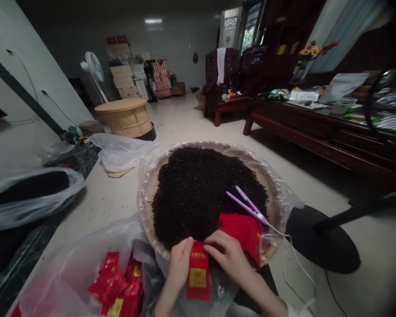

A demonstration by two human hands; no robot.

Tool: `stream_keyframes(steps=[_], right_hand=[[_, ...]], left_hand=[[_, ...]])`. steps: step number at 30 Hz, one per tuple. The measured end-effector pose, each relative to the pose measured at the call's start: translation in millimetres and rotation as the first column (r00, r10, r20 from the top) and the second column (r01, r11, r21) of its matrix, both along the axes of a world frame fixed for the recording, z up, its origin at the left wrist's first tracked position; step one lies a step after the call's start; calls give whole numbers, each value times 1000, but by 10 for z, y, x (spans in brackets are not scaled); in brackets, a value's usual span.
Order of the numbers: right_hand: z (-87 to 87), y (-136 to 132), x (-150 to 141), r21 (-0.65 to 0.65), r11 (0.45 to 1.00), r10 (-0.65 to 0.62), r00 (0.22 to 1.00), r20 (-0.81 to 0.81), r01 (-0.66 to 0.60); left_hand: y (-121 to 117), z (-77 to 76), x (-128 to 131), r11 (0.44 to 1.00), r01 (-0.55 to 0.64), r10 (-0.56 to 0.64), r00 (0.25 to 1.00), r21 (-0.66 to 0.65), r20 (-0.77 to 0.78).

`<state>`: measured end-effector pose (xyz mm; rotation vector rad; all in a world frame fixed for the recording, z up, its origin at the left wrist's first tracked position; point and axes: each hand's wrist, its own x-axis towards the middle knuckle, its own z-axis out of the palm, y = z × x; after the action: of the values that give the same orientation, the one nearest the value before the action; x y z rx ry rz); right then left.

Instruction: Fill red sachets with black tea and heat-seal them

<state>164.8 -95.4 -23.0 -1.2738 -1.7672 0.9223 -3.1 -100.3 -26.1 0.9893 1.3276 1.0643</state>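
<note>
Between my two hands is a small red packet (pixel 198 275) with gold lettering and a yellow label, held upright at the near rim of a round tray (pixel 146 193). My left hand (pixel 180 259) grips its upper left edge, thumb on top. At the upper right corner, my right hand (pixel 226 248) pinches it with fingers curled. Dark, loose tea leaves (pixel 198 189) are heaped in the plastic-lined tray. A larger red bag (pixel 242 231) lies at the tray's right side, just beyond my right hand. On it rests a purple hair straightener (pixel 251 207), its two arms apart.
Several red packets (pixel 110 281) lie in a clear plastic bag at lower left. Farther left stands an open bag of dark leaves (pixel 33 187). A black round stand base (pixel 323 237) and a white cord (pixel 297 255) are on the right. Beyond is a low wooden table (pixel 317 136).
</note>
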Motion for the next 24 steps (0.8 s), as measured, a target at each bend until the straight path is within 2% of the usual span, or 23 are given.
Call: stream_keyframes(steps=[3,5,8,10,12,14,15,16,17,18,19,21,23,24], right_hand=[[24,-88,-176,5,999,-52,996,-76,53],[31,-71,-178,24,996,-81,991,-102,84],[62,-19,-132,-25,992,-130,974,-188,128],[132,0,-142,-109,975,-215,935,-283,192],[262,-14,-227,-145,962,-270,893,-360,233],[434,-57,-366,-88,984,-175,903,-393,152],[517,-80,-430,-54,999,-21,925,-380,0],[587,-98,-471,-24,985,149,924,-352,-168],[634,-105,-472,6,958,275,909,-313,-287],[652,-100,-424,35,942,331,909,-253,-334],[640,-84,-322,74,958,287,940,-187,-278],[536,-31,28,115,992,45,999,-1,-45],[382,10,469,77,989,-140,962,235,125],[309,16,674,41,982,-187,927,326,184]], left_hand=[[-44,46,-36,994,111,-110,992,-18,66],[-86,23,-115,960,263,-240,948,-93,210],[-146,-104,-248,871,484,-411,813,-87,413],[-161,-213,-302,844,536,-439,698,-7,566],[-150,-302,-317,822,565,-481,623,71,617],[-123,-351,-305,775,624,-559,601,101,571],[-109,-360,-296,751,653,-593,604,97,533],[-96,-363,-288,734,674,-617,609,85,498],[-88,-361,-281,730,680,-627,621,76,470],[-82,-358,-277,734,676,-624,633,66,458],[-78,-357,-273,737,674,-618,635,59,463],[-72,-359,-264,733,678,-607,614,57,504],[-56,-358,-243,722,689,-600,580,61,551],[-42,-350,-226,719,693,-596,570,59,565]])
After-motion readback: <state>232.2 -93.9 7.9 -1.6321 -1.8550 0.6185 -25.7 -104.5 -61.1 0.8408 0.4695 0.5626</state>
